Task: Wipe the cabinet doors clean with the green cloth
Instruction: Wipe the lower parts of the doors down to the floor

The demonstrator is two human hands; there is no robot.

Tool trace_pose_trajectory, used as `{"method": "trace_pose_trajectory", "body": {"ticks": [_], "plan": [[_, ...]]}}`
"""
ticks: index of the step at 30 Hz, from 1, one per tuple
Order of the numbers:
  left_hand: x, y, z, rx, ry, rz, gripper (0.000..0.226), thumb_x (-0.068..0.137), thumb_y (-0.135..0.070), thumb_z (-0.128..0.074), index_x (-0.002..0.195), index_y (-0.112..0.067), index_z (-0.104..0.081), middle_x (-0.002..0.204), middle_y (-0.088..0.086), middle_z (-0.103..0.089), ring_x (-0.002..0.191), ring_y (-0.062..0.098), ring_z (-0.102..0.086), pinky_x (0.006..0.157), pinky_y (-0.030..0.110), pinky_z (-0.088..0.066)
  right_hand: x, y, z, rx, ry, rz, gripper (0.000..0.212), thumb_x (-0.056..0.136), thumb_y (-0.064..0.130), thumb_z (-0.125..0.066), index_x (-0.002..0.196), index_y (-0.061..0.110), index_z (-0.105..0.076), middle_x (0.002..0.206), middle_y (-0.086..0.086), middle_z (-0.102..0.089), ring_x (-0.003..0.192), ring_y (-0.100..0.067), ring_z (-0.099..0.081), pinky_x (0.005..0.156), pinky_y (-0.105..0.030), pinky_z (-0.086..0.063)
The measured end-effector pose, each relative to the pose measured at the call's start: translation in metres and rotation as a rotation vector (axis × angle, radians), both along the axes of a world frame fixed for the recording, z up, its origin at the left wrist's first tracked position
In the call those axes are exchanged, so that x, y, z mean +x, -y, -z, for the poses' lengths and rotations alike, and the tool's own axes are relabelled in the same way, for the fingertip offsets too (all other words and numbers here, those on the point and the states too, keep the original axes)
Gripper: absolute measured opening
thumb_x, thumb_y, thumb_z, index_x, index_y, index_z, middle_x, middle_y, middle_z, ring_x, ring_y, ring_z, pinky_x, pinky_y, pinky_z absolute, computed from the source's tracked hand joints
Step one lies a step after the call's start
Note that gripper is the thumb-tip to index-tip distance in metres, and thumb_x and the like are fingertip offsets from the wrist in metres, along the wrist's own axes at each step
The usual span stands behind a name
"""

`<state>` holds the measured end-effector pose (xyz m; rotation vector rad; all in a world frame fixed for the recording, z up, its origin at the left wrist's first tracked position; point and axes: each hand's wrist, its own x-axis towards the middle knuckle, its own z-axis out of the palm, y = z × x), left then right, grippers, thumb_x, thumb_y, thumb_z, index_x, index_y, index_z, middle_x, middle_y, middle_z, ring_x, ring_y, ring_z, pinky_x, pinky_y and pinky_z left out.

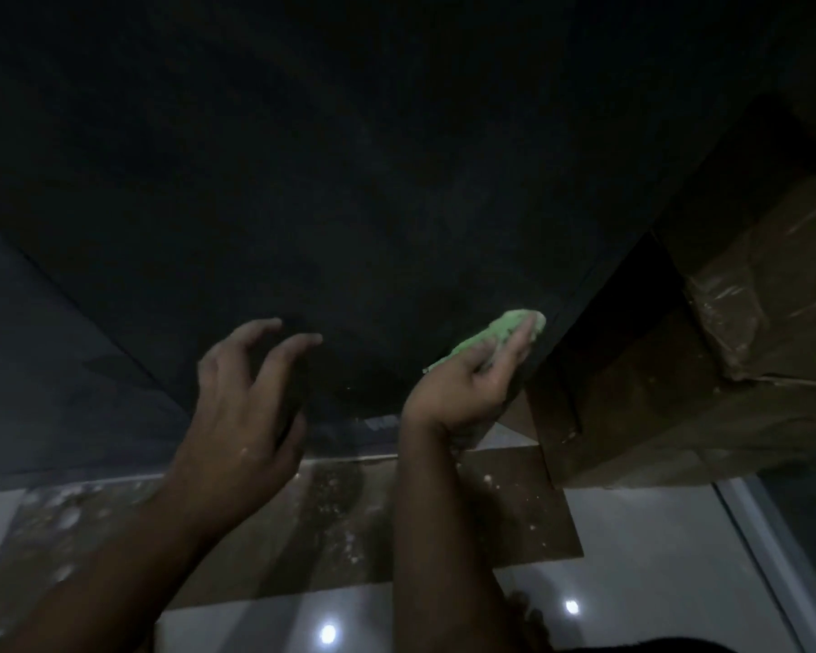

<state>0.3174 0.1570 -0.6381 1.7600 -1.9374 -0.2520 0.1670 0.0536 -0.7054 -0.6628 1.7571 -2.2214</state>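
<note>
Right hand (462, 388) grips bunched, pale green cloth (491, 339), pressing it against dark cabinet door (349, 181) near its right edge. Left hand (250, 407) empty, fingers loosely curled.

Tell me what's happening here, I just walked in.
A person is wiping a dark cabinet door. The right hand holds a bunched green cloth against the door near its lower right edge. The left hand is raised beside it, fingers loosely curled and holding nothing. Speckled cardboard lies on the floor below, and a plastic-wrapped cardboard box stands to the right.
</note>
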Motion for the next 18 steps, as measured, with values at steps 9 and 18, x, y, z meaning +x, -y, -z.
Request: {"method": "trace_pose_trajectory", "body": {"ticks": [9,18], "plan": [[0.055,-0.013,-0.031,-0.079,-0.009,-0.182,0.086,0.078,-0.006,-0.077,0.149,-0.023,-0.030,0.153,0.018,-0.016,0.140,0.040,-0.018,0.110,0.046,-0.024,0.027,-0.036,-0.013,-0.059,-0.468,-0.318,0.037,0.095,0.006,-0.063,0.130,0.019,-0.063,0.145,0.023,-0.040,0.126,-0.017,-0.056,0.098,-0.057,-0.052],[0.043,-0.005,0.007,-0.144,-0.007,-0.171,0.084,0.094,-0.025,-0.056,0.159,-0.017,-0.003,0.159,0.025,0.016,0.149,0.042,-0.005,0.120,0.048,-0.019,-0.014,-0.029,0.007,0.026,-0.444,-0.323,0.041,0.093,0.008,-0.066,0.128,0.027,-0.061,0.135,0.004,-0.052,0.122,-0.015,-0.053,0.103,-0.019,-0.044]]}}
